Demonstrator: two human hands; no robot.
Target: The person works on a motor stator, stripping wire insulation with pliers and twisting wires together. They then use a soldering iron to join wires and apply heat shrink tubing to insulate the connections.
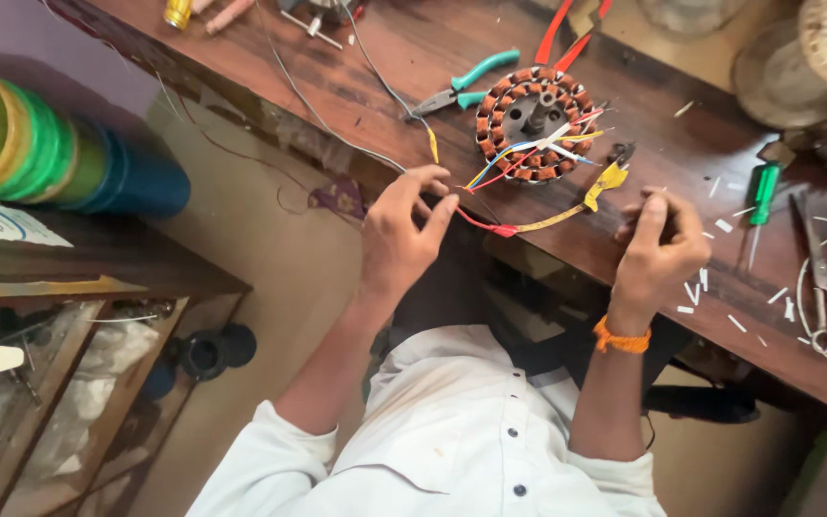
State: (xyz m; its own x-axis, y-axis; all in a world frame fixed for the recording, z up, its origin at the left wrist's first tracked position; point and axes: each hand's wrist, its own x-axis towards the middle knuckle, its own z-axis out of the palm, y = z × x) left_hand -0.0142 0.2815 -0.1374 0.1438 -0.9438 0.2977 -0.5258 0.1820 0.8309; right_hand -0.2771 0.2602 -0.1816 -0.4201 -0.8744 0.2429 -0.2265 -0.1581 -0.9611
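A round motor stator point(535, 111) wound with copper coils lies on the dark wooden bench point(404, 57). Coloured wires, red, yellow, blue and white, trail from it toward me. My left hand point(401, 233) pinches the red wire point(485, 226) near the bench's front edge. A yellow sleeved lead point(593, 191) runs from that wire up toward the stator. My right hand point(658, 251), with an orange thread at the wrist, rests on the bench with fingers curled around something small and dark that I cannot make out.
Teal-handled pliers point(461, 86) lie left of the stator, a green screwdriver point(764, 196) and scissors point(823, 278) to the right. Small white sleeve cuttings point(723, 226) are scattered on the bench. Stacked green and blue plastic bowls point(59, 158) sit on a cabinet at left.
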